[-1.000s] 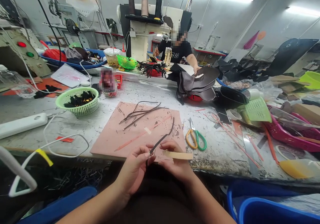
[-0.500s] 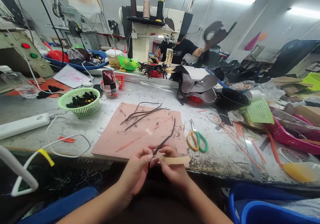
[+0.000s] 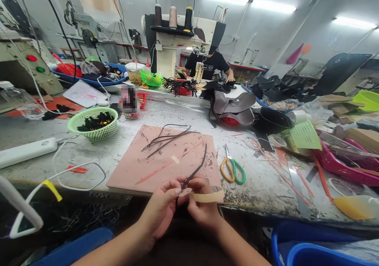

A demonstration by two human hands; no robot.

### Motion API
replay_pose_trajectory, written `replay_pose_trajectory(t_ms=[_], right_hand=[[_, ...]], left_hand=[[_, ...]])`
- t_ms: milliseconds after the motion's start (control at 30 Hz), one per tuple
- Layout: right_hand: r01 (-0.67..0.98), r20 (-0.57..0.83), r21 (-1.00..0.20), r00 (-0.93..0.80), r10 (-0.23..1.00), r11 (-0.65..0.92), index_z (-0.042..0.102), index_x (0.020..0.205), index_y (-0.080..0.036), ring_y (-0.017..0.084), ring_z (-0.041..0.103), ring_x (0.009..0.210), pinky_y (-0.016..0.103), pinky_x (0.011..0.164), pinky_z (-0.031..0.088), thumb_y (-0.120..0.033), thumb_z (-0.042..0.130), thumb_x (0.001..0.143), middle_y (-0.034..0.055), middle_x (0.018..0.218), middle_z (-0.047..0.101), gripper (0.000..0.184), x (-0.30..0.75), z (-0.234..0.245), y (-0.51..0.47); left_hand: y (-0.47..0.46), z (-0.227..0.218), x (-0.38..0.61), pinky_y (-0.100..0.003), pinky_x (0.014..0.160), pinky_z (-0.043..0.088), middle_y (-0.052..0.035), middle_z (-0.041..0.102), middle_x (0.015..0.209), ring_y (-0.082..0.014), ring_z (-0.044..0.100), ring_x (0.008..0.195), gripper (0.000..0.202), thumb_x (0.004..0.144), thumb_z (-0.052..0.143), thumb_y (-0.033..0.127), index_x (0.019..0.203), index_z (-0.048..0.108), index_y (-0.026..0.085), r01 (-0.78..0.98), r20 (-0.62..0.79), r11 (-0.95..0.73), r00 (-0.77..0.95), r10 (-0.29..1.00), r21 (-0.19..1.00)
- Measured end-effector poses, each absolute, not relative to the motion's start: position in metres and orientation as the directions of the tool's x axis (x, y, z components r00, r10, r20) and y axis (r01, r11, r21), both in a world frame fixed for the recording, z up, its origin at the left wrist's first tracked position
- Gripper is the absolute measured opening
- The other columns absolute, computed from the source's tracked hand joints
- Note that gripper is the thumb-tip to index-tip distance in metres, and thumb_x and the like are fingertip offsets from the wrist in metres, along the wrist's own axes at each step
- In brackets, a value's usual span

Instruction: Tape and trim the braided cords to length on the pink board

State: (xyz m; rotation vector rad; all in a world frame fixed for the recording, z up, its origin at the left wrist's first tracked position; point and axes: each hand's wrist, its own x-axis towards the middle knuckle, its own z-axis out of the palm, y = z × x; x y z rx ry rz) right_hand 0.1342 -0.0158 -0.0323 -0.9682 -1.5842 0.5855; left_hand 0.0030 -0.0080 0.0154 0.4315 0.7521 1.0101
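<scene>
My left hand point(image 3: 166, 202) pinches a dark braided cord point(image 3: 197, 169) near the table's front edge. The cord's thin upper end reaches up over the pink board point(image 3: 124, 167), and its lower end hangs below my fingers. Close beside it, my right hand point(image 3: 204, 206) is closed on a roll of cream tape point(image 3: 209, 196), with fingers also near the cord. Whether those fingers touch the cord I cannot tell. Several loose dark cords point(image 3: 166, 137) lie across the board. Right of the board rest scissors point(image 3: 232, 167) with one orange and one green handle.
A green basket point(image 3: 93, 129) of black pieces stands at left, near a white power strip point(image 3: 28, 152). Behind are a sewing machine point(image 3: 166, 56) and a co-worker point(image 3: 207, 64). Grey cut parts point(image 3: 232, 104), a metal ruler point(image 3: 297, 191) and a magenta basket point(image 3: 340, 161) lie to the right.
The tape roll has turned, showing more of its ring. Both hands stay at the cord. The co-worker's arm has come down to the machine table, with the raised dark piece lowered.
</scene>
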Motion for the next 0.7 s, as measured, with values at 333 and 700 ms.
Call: replay_pose_trajectory(t_ms=[333, 700], right_hand=[[0.071, 0.491, -0.865, -0.077, 0.868, 0.496, 0.045, 0.100, -0.028, 0.016, 0.055, 0.082, 0.026, 0.053, 0.052, -0.003, 0.043, 0.072, 0.0057, 0.104, 0.043, 0.038, 0.128, -0.032, -0.020], [-0.207, 0.429, -0.880, 0.045, 0.902, 0.428, 0.041, 0.118, -0.031, 0.026, 0.038, 0.120, 0.048, 0.100, 0.033, -0.041, 0.047, 0.081, 0.0062, 0.127, 0.038, 0.039, 0.122, -0.039, -0.026]], left_hand=[[-0.009, 0.011, 0.003, -0.022, 0.061, 0.044, -0.0020, 0.059, 0.088, -0.0115, 0.053, 0.070, 0.013, 0.059, 0.071, 0.014, 0.053, 0.059, 0.015, -0.590, -0.350, 0.472, 0.318, 0.881, 0.655], [-0.014, 0.003, 0.013, -0.023, 0.065, 0.039, -0.0012, 0.056, 0.083, -0.0119, 0.048, 0.070, 0.016, 0.055, 0.074, 0.019, 0.051, 0.059, 0.015, -0.516, -0.405, 0.462, 0.227, 0.886, 0.721]])
